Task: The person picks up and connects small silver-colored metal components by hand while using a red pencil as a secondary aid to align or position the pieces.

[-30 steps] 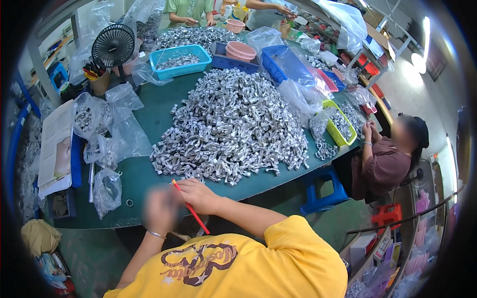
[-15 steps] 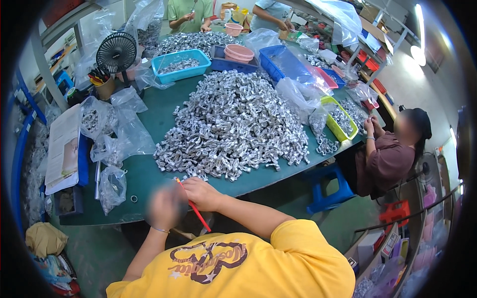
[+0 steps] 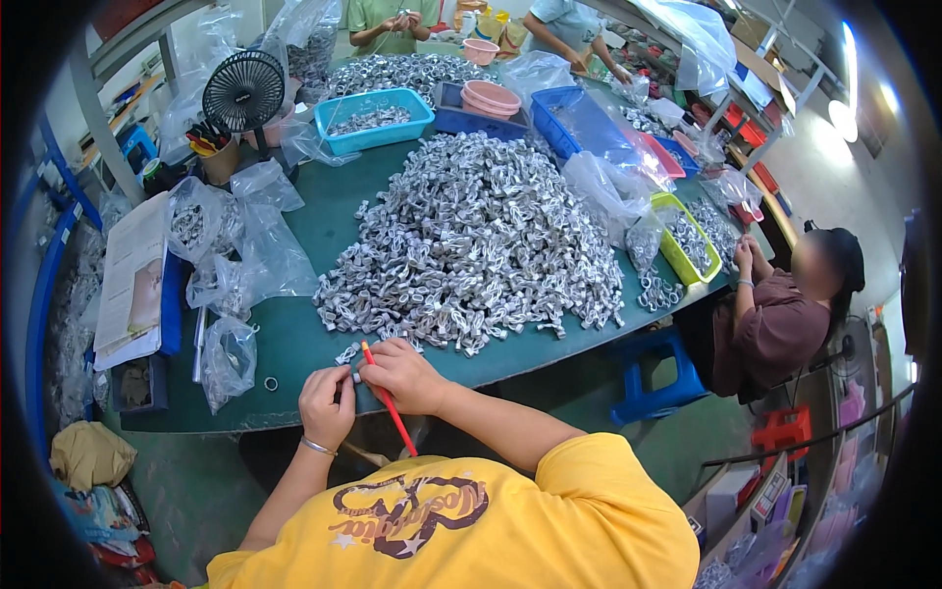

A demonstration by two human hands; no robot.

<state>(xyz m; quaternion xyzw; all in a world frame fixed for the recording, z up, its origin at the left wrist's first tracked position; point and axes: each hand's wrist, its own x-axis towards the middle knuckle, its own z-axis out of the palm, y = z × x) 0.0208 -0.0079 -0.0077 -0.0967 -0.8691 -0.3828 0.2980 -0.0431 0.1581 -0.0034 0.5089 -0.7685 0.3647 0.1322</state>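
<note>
At the table's near edge, my left hand point(image 3: 327, 404) is closed, its fingertips pinching a small silver metal piece point(image 3: 356, 377) that is mostly hidden. My right hand point(image 3: 404, 377) meets it from the right, fingers wrapped around a slim red pen-like tool point(image 3: 398, 424). The tool slants, its upper end pointing away from me and its lower end reaching toward my yellow shirt. Just beyond my hands rises a large heap of silver metal ring-shaped pieces point(image 3: 471, 245), with a few loose ones at its near edge. One single ring point(image 3: 271, 384) lies left of my left hand.
Left on the green table point(image 3: 294, 339) are plastic bags point(image 3: 231, 358), a clipboard with papers point(image 3: 132, 285) and a black fan point(image 3: 242, 93). Blue bins point(image 3: 373, 142) and a lime-green tray point(image 3: 677, 267) stand beyond the heap. A co-worker point(image 3: 785, 314) sits at right; two others work opposite.
My left hand, blurred before, is now sharp and pinches the metal piece beside my right hand. The view has shifted slightly. Across the table, a co-worker's arm has moved outward to the right.
</note>
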